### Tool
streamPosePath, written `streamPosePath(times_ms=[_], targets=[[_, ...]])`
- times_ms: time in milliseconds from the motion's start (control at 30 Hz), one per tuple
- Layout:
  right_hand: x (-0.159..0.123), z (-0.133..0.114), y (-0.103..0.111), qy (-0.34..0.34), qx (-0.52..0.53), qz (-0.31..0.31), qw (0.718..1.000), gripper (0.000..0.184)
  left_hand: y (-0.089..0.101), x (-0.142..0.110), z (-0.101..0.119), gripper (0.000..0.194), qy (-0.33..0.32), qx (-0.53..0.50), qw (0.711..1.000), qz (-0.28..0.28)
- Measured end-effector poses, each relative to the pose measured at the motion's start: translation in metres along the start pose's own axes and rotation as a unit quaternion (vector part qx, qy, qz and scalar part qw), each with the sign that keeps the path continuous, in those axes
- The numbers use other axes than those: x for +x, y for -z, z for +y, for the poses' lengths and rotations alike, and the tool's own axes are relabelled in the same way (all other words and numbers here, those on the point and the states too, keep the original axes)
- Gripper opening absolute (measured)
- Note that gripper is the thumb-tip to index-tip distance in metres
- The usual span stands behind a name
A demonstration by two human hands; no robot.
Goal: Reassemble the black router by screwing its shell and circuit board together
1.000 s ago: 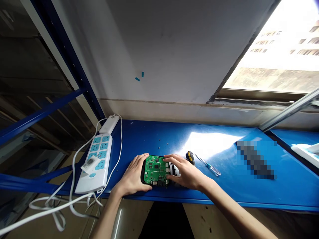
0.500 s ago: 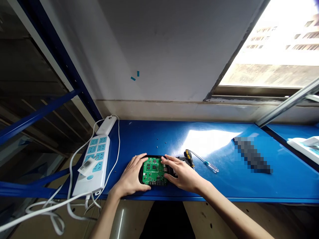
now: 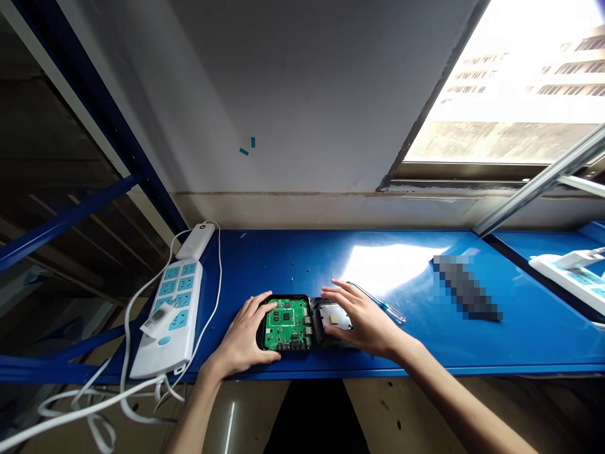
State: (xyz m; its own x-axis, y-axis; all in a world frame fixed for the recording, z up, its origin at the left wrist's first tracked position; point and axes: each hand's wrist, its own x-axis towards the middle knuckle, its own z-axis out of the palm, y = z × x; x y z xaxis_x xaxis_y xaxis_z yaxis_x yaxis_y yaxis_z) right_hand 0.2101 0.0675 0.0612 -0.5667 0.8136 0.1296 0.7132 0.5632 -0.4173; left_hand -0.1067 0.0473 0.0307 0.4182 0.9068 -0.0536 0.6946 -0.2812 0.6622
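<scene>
Head view: 1 green circuit board (image 3: 283, 334) lying face up in 1 black case (image 3: 286, 296), near the front edge of the blue bench (image 3: 265, 252). Just beside it, on the right, 1 black cover (image 3: 319, 323), inside up: 1 silver plate (image 3: 326, 313) and 1 tan square pad (image 3: 334, 319) visible. Can't tell from here if case and cover touch.

I count 2 hands. Left hand (image 3: 243, 337) has its fingers clamped on the case's left end, thumb along the near edge. Right hand (image 3: 366, 321) is over the cover, fingers apart, thumb over the plate; can't tell if it presses on anything.

Beyond the case: 3 tiny dark bits (image 3: 292, 279), screw-like, loose on the bench. Past my right hand: 1 thin screwdriver (image 3: 392, 311), bluish clear handle, shaft pointing back toward the wall. Farther right, 1 dark strip (image 3: 467, 290), pixelated, can't identify.

Left side: 1 white power strip (image 3: 165, 359), at least 7 blue sockets showing, 1 tag (image 3: 158, 320) lying across it. 1 small white box (image 3: 196, 241) at its far end. White cables (image 3: 80, 413) spill off lower left; I can't count them. 1 more white strip (image 3: 543, 265) at far right. Wall: 2 blue tape bits (image 3: 253, 142), 1 bright window (image 3: 501, 75).
</scene>
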Motion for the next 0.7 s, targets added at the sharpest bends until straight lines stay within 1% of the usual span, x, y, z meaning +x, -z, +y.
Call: streamPosePath(times_ms=[67, 100, 167, 200, 300, 433, 600, 700], targets=[[-0.007, 0.012, 0.011, -0.025, -0.009, -0.059, 0.998, 0.096, 0.0, -0.001, 0.0, 0.084, 0.002, -0.001, 1.0, 0.0], [-0.01, 0.017, 0.015, -0.036, -0.011, -0.089, 0.995, 0.109, 0.0, -0.001, 0.0, 0.084, 0.003, -0.001, 1.0, 0.0], [-0.015, 0.024, 0.019, -0.052, -0.014, -0.134, 0.99, 0.125, 0.0, -0.001, 0.0, 0.085, 0.006, 0.0, 1.0, -0.004], [-0.017, 0.026, 0.02, -0.057, -0.016, -0.145, 0.988, 0.127, 0.0, -0.001, 0.0, 0.086, 0.009, 0.002, 1.0, -0.006], [-0.018, 0.029, 0.018, -0.067, -0.022, -0.152, 0.986, 0.126, 0.001, -0.001, 0.001, 0.087, 0.023, 0.007, 1.0, -0.019], [-0.016, 0.033, 0.014, -0.053, -0.015, -0.127, 0.99, 0.125, 0.002, -0.001, 0.003, 0.09, 0.031, 0.005, 0.999, -0.028], [-0.017, 0.038, 0.009, -0.043, 0.018, -0.045, 0.998, 0.115, 0.003, 0.0, 0.004, 0.11, 0.032, -0.002, 0.999, -0.033], [-0.019, 0.038, 0.009, -0.037, 0.03, 0.004, 0.999, 0.11, 0.002, -0.001, 0.002, 0.121, 0.05, -0.013, 0.998, -0.04]])
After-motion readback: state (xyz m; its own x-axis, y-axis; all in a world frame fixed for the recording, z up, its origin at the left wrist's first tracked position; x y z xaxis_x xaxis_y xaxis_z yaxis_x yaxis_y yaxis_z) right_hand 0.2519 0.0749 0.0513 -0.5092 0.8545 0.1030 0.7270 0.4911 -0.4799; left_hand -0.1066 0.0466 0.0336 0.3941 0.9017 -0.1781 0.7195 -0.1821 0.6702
